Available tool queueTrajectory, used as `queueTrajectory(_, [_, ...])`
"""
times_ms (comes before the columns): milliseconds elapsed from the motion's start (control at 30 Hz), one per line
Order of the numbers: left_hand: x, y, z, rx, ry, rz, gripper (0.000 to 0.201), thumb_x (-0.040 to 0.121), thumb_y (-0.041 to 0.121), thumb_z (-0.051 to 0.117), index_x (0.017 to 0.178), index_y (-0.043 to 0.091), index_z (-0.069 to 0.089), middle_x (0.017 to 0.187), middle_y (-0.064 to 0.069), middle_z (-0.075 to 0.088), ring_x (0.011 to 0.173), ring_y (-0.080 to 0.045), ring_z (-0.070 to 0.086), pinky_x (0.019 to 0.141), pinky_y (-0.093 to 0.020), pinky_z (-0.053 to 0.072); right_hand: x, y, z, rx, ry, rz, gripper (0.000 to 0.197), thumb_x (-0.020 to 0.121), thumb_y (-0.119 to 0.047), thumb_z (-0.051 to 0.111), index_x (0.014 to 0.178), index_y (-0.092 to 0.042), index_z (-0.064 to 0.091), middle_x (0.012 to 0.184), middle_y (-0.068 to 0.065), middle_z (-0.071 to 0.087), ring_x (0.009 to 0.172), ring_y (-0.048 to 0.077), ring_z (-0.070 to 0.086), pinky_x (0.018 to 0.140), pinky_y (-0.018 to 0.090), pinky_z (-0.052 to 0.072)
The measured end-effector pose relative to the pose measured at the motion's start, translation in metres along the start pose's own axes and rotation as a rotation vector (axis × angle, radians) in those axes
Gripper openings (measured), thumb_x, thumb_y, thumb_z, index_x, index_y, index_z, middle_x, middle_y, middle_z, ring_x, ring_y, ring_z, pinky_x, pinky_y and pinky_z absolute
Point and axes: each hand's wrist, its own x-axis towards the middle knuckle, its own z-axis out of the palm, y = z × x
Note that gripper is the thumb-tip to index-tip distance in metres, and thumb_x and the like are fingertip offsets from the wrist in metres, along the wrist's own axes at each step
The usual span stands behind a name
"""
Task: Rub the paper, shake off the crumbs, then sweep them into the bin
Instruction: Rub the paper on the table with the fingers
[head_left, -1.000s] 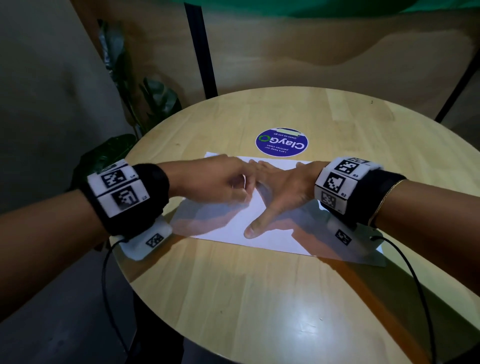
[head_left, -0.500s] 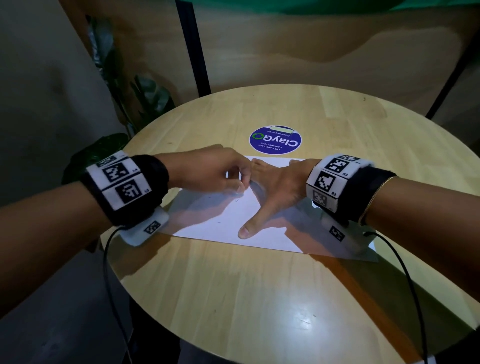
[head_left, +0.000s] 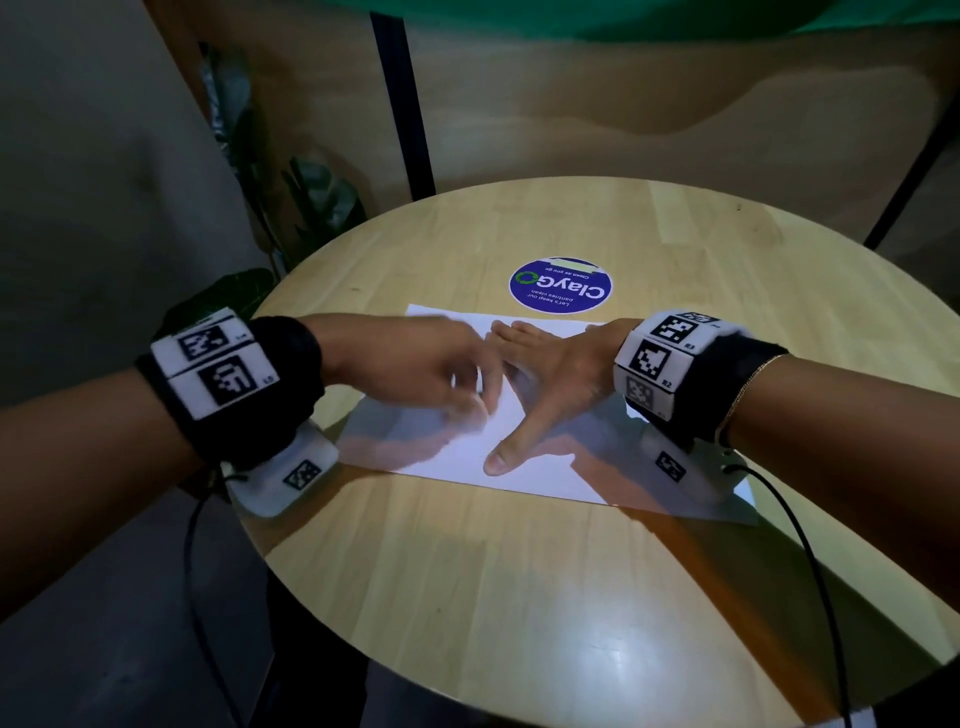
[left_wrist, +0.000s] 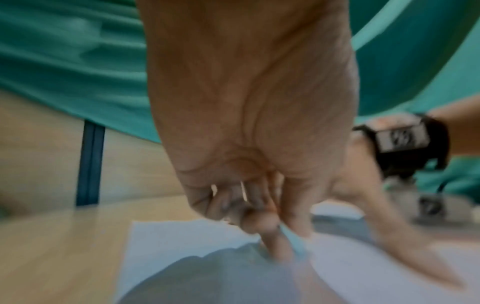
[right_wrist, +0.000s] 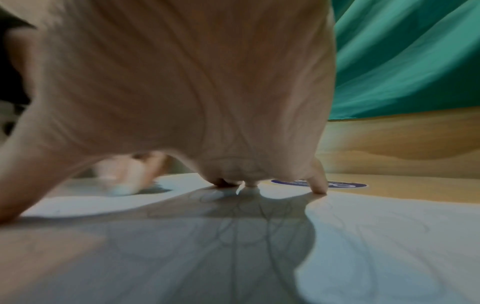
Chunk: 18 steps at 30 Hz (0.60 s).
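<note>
A white sheet of paper (head_left: 519, 452) lies on the round wooden table (head_left: 519, 597). My right hand (head_left: 545, 379) presses flat on it with fingers spread and the thumb stretched toward me. My left hand (head_left: 467, 395) is motion-blurred just left of the right hand, its fingers curled over the paper. In the left wrist view the fingertips pinch a small pale eraser (left_wrist: 292, 240) against the paper (left_wrist: 168, 242). The right wrist view shows the left hand (right_wrist: 130, 174) low on the paper (right_wrist: 389, 236) beyond my right palm.
A round blue sticker (head_left: 560, 286) sits on the table just beyond the paper. A black post (head_left: 402, 98) and a dark leafy plant (head_left: 311, 208) stand behind the table's far left edge. Green fabric hangs above. Bare tabletop lies between the paper and me.
My left hand has shifted slightly over the paper and is now blurred by motion. The right hand has stayed planted on the sheet.
</note>
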Motion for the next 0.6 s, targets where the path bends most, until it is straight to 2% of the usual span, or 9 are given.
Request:
queueTrajectory(67, [0.002, -0.008, -0.007, 0.108, 0.175, -0.071, 0.004, 0.101, 0.026, 0.072, 0.103, 0.028, 0.075, 0.089, 0.015, 0.075, 0.079, 0.005, 0.066, 0.07, -0.018, 0.044, 0.004, 0.005, -0.003, 0.056, -0.005, -0.034, 0.141, 0.055, -0.099, 0.069, 0.167, -0.039, 0.007, 0.174, -0.023, -0.009, 0.162, 0.008, -0.006, 0.127, 0.06, 0.01])
queueTrajectory(100, [0.003, -0.011, -0.007, 0.073, 0.173, -0.09, 0.003, 0.101, 0.026, 0.073, 0.102, 0.027, 0.075, 0.09, 0.011, 0.077, 0.08, 0.001, 0.067, 0.071, -0.02, 0.046, 0.006, 0.008, -0.005, 0.094, 0.002, -0.053, 0.132, 0.054, -0.1, 0.067, 0.162, -0.038, 0.024, 0.174, -0.02, 0.007, 0.162, 0.014, 0.01, 0.125, 0.058, 0.021])
queueTrajectory(167, [0.004, -0.008, -0.002, -0.1, 0.016, -0.072, 0.002, 0.101, 0.023, 0.076, 0.102, 0.021, 0.076, 0.085, 0.006, 0.08, 0.074, -0.006, 0.068, 0.072, -0.021, 0.051, 0.006, 0.01, -0.004, 0.146, 0.064, -0.087, 0.098, 0.066, -0.091, 0.07, 0.143, -0.032, 0.051, 0.158, -0.014, 0.038, 0.146, 0.02, 0.043, 0.117, 0.05, 0.036])
queueTrajectory(233, [0.007, -0.008, -0.001, -0.173, -0.011, -0.069, 0.002, 0.101, 0.022, 0.076, 0.101, 0.02, 0.077, 0.083, 0.004, 0.081, 0.073, -0.009, 0.069, 0.074, -0.023, 0.054, 0.004, 0.01, 0.001, 0.143, 0.165, -0.102, 0.079, 0.078, -0.078, 0.074, 0.137, -0.03, 0.055, 0.146, -0.016, 0.045, 0.135, 0.018, 0.05, 0.109, 0.045, 0.039])
queueTrajectory(300, [0.012, -0.017, -0.004, -0.046, 0.182, -0.125, 0.002, 0.101, 0.024, 0.073, 0.1, 0.024, 0.075, 0.086, 0.007, 0.081, 0.079, -0.011, 0.071, 0.075, -0.027, 0.052, 0.003, 0.01, 0.007, 0.118, 0.214, -0.101, 0.082, 0.081, -0.077, 0.071, 0.145, -0.03, 0.048, 0.15, -0.017, 0.043, 0.139, 0.017, 0.046, 0.103, 0.045, 0.034])
queueTrajectory(333, [0.013, -0.019, -0.005, 0.006, 0.258, -0.154, 0.002, 0.101, 0.025, 0.072, 0.101, 0.024, 0.074, 0.086, 0.007, 0.08, 0.081, -0.012, 0.07, 0.074, -0.029, 0.049, 0.003, 0.011, 0.008, 0.094, 0.205, -0.087, 0.09, 0.081, -0.081, 0.068, 0.15, -0.029, 0.042, 0.157, -0.016, 0.038, 0.144, 0.017, 0.041, 0.106, 0.049, 0.032])
queueTrajectory(400, [0.014, -0.017, -0.004, -0.035, 0.194, -0.147, 0.002, 0.1, 0.024, 0.072, 0.1, 0.022, 0.073, 0.081, 0.006, 0.078, 0.075, -0.01, 0.066, 0.073, -0.029, 0.049, 0.004, 0.013, 0.009, 0.06, 0.134, -0.051, 0.109, 0.074, -0.093, 0.059, 0.162, -0.041, 0.021, 0.17, -0.026, 0.014, 0.159, 0.012, 0.017, 0.12, 0.059, 0.02])
queueTrajectory(500, [0.014, -0.008, -0.004, -0.148, -0.025, -0.097, 0.006, 0.101, 0.024, 0.074, 0.1, 0.018, 0.075, 0.084, -0.006, 0.081, 0.072, -0.014, 0.066, 0.075, -0.024, 0.053, 0.006, 0.013, 0.007, 0.092, 0.043, -0.019, 0.122, 0.071, -0.097, 0.057, 0.165, -0.051, -0.006, 0.171, -0.031, -0.017, 0.157, -0.002, -0.019, 0.124, 0.066, -0.006])
queueTrajectory(600, [0.019, -0.017, -0.008, -0.042, 0.199, -0.156, 0.005, 0.1, 0.025, 0.071, 0.098, 0.023, 0.075, 0.083, 0.001, 0.082, 0.079, -0.014, 0.07, 0.077, -0.031, 0.052, 0.003, 0.008, 0.006, 0.073, 0.049, 0.005, 0.123, 0.074, -0.094, 0.059, 0.166, -0.047, -0.007, 0.171, -0.029, -0.017, 0.157, -0.002, -0.019, 0.125, 0.064, -0.003])
